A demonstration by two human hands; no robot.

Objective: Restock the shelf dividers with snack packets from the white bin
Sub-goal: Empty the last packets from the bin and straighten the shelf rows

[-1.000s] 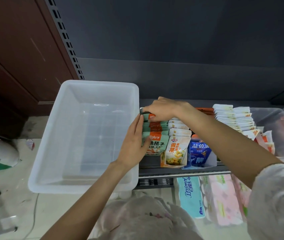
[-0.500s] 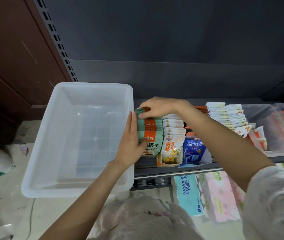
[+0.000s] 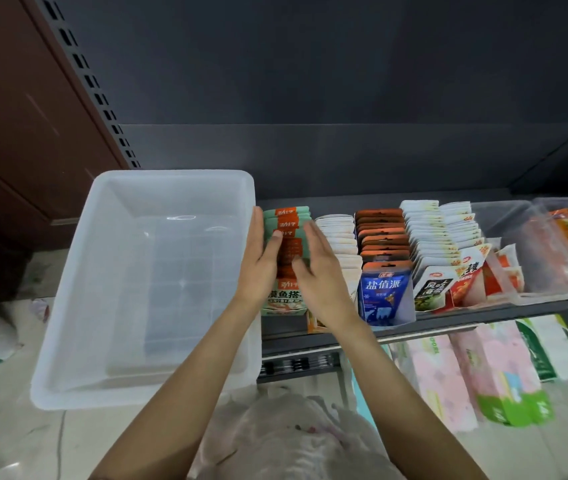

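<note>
Both hands now flat against the green packet row (image 3: 286,261) at the shelf's (image 3: 449,323) left end: left hand (image 3: 258,268) and right hand (image 3: 320,278) with straight fingers, nothing gripped; right was withdrawn from the row's back. Row squared. White bin (image 3: 78,341) appears emptied, overhanging the left edge. Tiled floor (image 3: 5,431) below.

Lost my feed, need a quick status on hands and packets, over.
Left hand and right hand flat against sides of green packet row, fingers straight. White bin shows no packets. Nothing in the way.
</note>
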